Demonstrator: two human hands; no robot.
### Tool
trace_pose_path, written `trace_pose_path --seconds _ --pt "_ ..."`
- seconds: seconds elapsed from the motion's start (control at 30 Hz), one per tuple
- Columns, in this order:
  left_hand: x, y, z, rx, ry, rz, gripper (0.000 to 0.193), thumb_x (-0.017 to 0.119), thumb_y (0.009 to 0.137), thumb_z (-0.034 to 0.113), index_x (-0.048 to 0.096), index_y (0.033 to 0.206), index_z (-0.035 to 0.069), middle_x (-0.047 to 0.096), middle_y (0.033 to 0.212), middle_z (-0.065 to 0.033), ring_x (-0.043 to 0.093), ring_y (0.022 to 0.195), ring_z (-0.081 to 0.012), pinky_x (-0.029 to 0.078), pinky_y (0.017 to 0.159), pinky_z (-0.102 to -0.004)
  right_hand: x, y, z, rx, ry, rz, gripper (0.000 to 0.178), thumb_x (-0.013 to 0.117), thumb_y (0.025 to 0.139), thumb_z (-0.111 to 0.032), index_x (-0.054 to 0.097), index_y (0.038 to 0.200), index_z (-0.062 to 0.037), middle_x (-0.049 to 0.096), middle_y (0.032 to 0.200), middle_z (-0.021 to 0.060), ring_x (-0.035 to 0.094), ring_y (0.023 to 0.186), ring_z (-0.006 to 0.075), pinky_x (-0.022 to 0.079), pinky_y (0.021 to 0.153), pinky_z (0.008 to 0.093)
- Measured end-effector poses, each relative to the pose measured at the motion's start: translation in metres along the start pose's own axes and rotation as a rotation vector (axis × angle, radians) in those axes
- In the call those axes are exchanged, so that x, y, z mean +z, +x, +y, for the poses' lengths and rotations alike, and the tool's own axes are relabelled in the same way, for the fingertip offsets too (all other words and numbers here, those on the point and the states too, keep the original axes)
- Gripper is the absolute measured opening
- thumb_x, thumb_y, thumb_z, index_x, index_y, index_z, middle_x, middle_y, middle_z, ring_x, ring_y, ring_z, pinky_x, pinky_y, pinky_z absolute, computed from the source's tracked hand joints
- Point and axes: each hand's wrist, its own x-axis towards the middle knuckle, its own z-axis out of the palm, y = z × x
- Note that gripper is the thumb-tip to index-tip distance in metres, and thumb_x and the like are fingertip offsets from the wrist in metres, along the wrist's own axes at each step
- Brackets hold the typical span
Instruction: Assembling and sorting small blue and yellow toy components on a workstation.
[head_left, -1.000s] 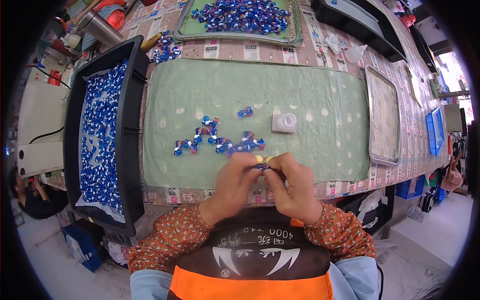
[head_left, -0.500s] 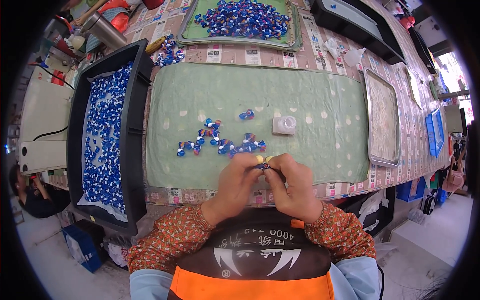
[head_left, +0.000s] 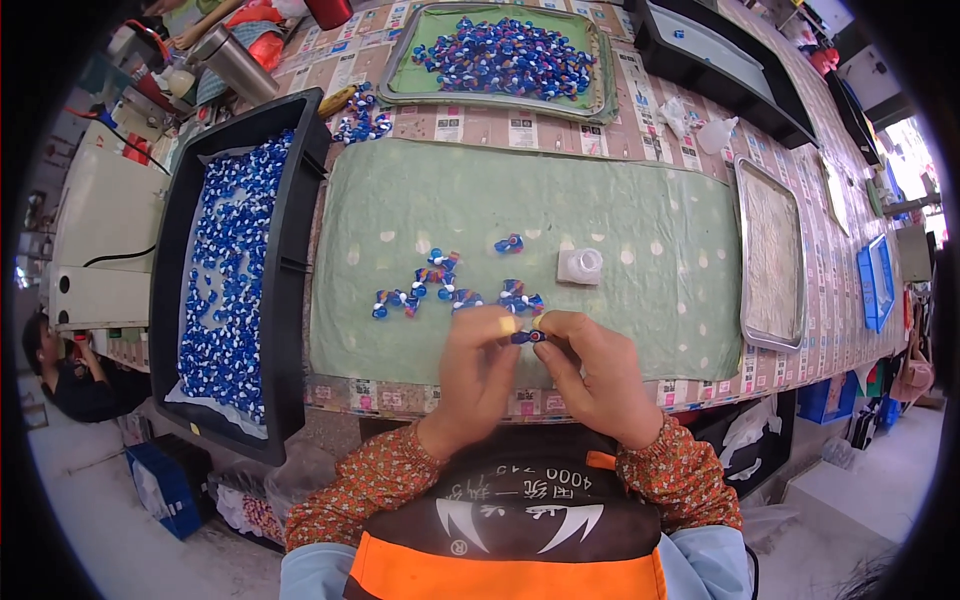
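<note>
A small dark blue piece (head_left: 528,338) with a reddish ring mark is pinched between both my hands, just above the near edge of the green cloth (head_left: 400,200). My left hand (head_left: 478,368) closes on its left side. On its right side, my right hand (head_left: 597,372) grips with thumb and forefinger. Pale yellow wraps cover the tips of both forefingers. Beyond my fingers lies a loose cluster of small blue, white and orange pieces (head_left: 437,275). One more such piece (head_left: 509,244) lies apart, left of a small whitish translucent bottle (head_left: 581,266).
At left stands a black crate (head_left: 287,290) of blue-and-white pieces. A metal tray (head_left: 500,103) heaped with coloured pieces sits at the far side, near a steel flask (head_left: 237,64). To the right are a shallow metal tray (head_left: 772,250), a black bin (head_left: 715,85) and a blue basket (head_left: 876,283).
The view has shifted slightly, so the table appears lower and further right. Both hands stay together on the small piece, which now shows more between the fingertips.
</note>
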Motion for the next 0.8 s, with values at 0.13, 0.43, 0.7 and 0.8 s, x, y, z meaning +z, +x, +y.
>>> trace_pose_path --seconds 0.13,0.43,0.7,0.8 --pt "-0.007 -0.003 -0.006 0.114 0.08 0.24 0.022 0.051 0.099 -0.002 0.047 0.119 0.006 0.053 0.109 -0.0102 0.051 0.087 -0.0129 0.044 0.075 -0.0249 0.006 0.001 0.006 -0.035 -0.086 0.026 0.023 0.068 0.09 0.0 0.06 0.111 -0.0006 0.067 0.086 0.0139 0.067 0.068 0.023 0.051 0.061 0.0327" --pt "-0.063 -0.008 -0.009 0.067 0.234 0.446 0.019 0.047 0.097 -0.004 0.049 0.116 0.002 0.05 0.115 -0.0118 0.05 0.107 -0.0195 0.04 0.098 -0.032 0.025 0.0 0.014 -0.082 -0.326 0.009 0.021 0.069 0.086 -0.006 0.06 0.106 -0.0045 0.064 0.089 0.014 0.064 0.076 0.0343 0.051 0.062 0.0407" --pt "-0.079 -0.009 -0.005 -0.042 0.365 0.414 0.014 0.051 0.097 0.0 0.056 0.11 0.004 0.054 0.114 -0.0095 0.047 0.099 -0.0168 0.04 0.087 -0.0299 0.015 0.001 0.014 0.651 0.709 -0.055 0.014 0.066 0.094 -0.011 0.059 0.101 -0.0019 0.06 0.07 0.0036 0.055 0.05 0.0093 0.041 0.044 0.0255" --pt "-0.077 -0.008 -0.004 -0.073 0.476 0.372 0.016 0.054 0.094 0.0 0.057 0.109 0.006 0.055 0.117 -0.0103 0.047 0.099 -0.0196 0.039 0.089 -0.032 0.003 0.002 0.013 0.842 1.059 -0.054 0.012 0.064 0.095 -0.013 0.059 0.1 -0.0028 0.062 0.072 0.0026 0.052 0.048 0.0067 0.036 0.039 0.0203"
